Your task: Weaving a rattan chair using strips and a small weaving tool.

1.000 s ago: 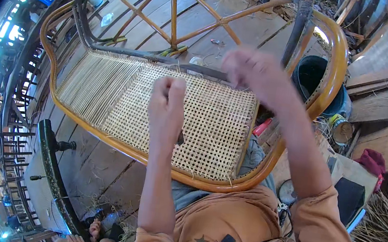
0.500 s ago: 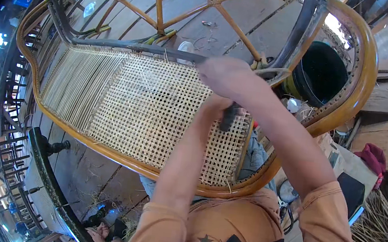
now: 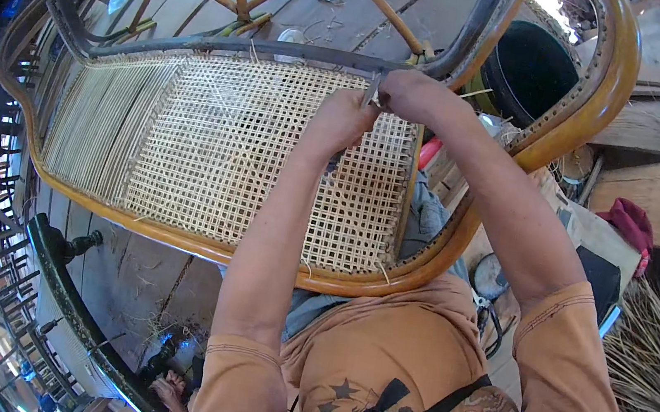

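A woven cane panel [image 3: 222, 142] lies in front of me inside a curved rattan frame [image 3: 175, 241], with open mesh in the middle and parallel strands at the left end. My left hand [image 3: 346, 121] is closed around a knife [image 3: 373, 89]; its grey blade rises above the fist and its dark handle shows below. Right beside the blade, my right hand [image 3: 408, 93] is closed at the panel's far edge, by the dark frame rail [image 3: 284, 51]. A pale cane strip [image 3: 475, 93] sticks out past that hand; its gripped end is hidden by the fingers.
A black bucket [image 3: 531, 70] stands beyond the frame's right loop. Dry cane strands [image 3: 648, 356] are heaped at the right, near a dark red cloth [image 3: 629, 225]. At lower left is a dark curved furniture piece [image 3: 72, 297], with another person's hand [image 3: 169, 389] beside it.
Both hands have come together at the far rail, the right one lower and my left one higher. The view has shifted, so the frame sits higher and further left.
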Demonstrator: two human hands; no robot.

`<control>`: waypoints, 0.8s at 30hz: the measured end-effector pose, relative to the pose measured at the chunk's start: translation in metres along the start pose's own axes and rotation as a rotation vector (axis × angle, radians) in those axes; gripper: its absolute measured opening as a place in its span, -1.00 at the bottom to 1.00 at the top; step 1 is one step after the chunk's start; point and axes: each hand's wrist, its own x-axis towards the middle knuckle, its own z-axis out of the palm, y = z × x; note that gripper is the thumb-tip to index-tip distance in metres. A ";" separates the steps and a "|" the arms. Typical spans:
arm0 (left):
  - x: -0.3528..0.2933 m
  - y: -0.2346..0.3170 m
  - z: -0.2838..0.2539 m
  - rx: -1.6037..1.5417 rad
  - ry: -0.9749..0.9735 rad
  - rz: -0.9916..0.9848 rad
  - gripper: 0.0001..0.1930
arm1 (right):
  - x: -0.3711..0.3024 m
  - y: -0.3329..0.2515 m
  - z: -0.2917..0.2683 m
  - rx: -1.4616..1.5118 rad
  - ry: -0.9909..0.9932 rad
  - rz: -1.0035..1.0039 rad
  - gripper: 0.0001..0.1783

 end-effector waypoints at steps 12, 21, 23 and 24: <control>0.021 0.040 0.009 0.975 -0.283 -0.144 -0.72 | -0.015 0.013 0.030 0.054 0.105 0.198 -0.75; 0.031 0.056 0.012 1.056 -0.342 -0.123 -0.81 | -0.009 0.009 0.024 0.027 0.010 0.258 -0.75; 0.033 0.056 0.014 1.061 -0.367 -0.128 -0.81 | -0.009 0.010 0.025 0.032 0.026 0.252 -0.75; 0.034 0.055 0.016 1.060 -0.370 -0.129 -0.81 | -0.009 0.010 0.026 0.033 0.038 0.253 -0.74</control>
